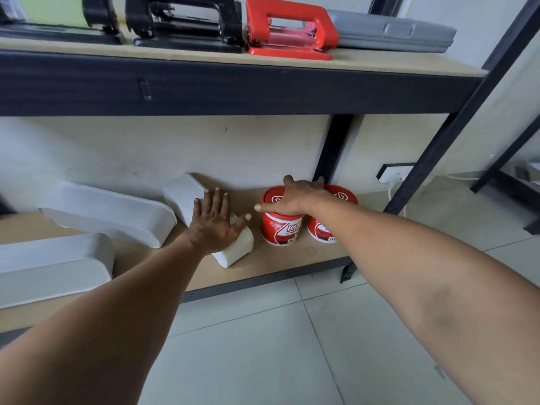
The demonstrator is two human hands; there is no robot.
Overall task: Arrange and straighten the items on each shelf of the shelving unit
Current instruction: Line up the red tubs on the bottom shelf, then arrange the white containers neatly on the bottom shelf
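Lower shelf, tan board (pixel 280 258) in a black metal frame. Left hand (pixel 214 222) lies flat on the white rectangular container (pixel 187 197) that sits at an angle near the shelf's middle; fingers straight and spread, palm down on its top, nothing gripped. Right hand (pixel 295 197) rests on the lid of the nearer red and white round tub (pixel 277 229), fingers spread over the top, thumb out toward the left; the fingers look draped rather than closed around it. A second red and white round tub (pixel 321 229) stands just beside the first on its right, touching or nearly so, partly behind the right forearm.

Two more white containers lie left of the angled one: a long white one (pixel 108 213) set slantwise toward the wall, and another long white one (pixel 55 264) near the shelf's front edge at far left.

Upper shelf holds a black hole punch (pixel 187 24), a red hole punch (pixel 287 29) beside it, and a grey flat plastic case (pixel 391 32) to the right. Pale tiled floor (pixel 263 346) below.
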